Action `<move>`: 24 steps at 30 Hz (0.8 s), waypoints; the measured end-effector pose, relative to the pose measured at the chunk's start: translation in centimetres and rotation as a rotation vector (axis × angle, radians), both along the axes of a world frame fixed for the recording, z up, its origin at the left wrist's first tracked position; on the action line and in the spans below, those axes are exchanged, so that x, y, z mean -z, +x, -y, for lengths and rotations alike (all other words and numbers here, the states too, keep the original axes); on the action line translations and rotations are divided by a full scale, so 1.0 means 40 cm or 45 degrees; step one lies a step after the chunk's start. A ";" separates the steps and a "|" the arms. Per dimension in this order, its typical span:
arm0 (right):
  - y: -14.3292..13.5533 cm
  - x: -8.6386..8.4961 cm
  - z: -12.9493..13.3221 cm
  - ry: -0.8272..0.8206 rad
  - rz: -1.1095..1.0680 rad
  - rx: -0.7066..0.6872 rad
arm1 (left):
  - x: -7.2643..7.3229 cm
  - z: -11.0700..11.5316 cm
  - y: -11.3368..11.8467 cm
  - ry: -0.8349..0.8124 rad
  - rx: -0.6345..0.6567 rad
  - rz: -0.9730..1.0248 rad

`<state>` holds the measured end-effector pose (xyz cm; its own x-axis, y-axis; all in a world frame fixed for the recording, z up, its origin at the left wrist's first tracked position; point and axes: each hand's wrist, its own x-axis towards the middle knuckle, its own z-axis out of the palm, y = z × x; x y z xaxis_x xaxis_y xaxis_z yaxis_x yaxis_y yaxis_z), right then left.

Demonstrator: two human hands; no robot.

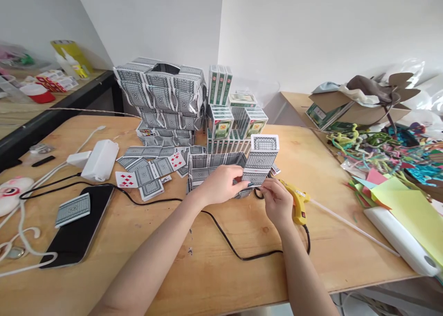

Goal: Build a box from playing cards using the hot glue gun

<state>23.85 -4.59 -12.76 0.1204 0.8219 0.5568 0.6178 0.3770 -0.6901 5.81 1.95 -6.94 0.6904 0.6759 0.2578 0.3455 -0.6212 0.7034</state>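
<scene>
Between my two hands stands an upright strip of joined playing cards point(261, 157), with grey patterned backs and a folded top. My left hand point(226, 182) pinches its lower left edge, and my right hand point(277, 198) grips its lower right corner with bent fingers. Just behind my left hand is a low open box made of playing cards point(204, 166), partly hidden by that hand. A yellow glue gun point(297, 203) lies on the table right beside my right hand, a long white glue stick point(353, 226) reaching out from it.
Loose playing cards point(148, 170) lie left of the box. Behind them rise a large card structure point(166, 94) and stacked card packs point(221, 122). A black phone point(79, 233), white power adapter point(100, 161) and black cord point(224, 235) occupy the left and front. Colourful craft scraps point(391, 154) cover the right.
</scene>
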 end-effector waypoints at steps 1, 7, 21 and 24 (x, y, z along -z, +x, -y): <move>0.000 0.001 0.000 0.008 0.004 0.002 | 0.001 0.000 0.000 0.002 0.007 0.004; 0.001 0.006 -0.003 -0.005 -0.026 0.021 | 0.003 0.003 0.003 0.012 0.007 0.063; 0.001 0.006 -0.002 0.024 0.089 0.033 | 0.004 -0.002 -0.001 -0.048 0.021 0.090; -0.001 0.004 -0.002 0.002 0.068 0.014 | 0.001 -0.006 -0.007 -0.083 0.045 0.095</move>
<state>23.82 -4.50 -12.91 0.0998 0.8199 0.5638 0.6577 0.3708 -0.6557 5.54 2.21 -6.97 0.6946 0.6683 0.2660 0.2691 -0.5844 0.7655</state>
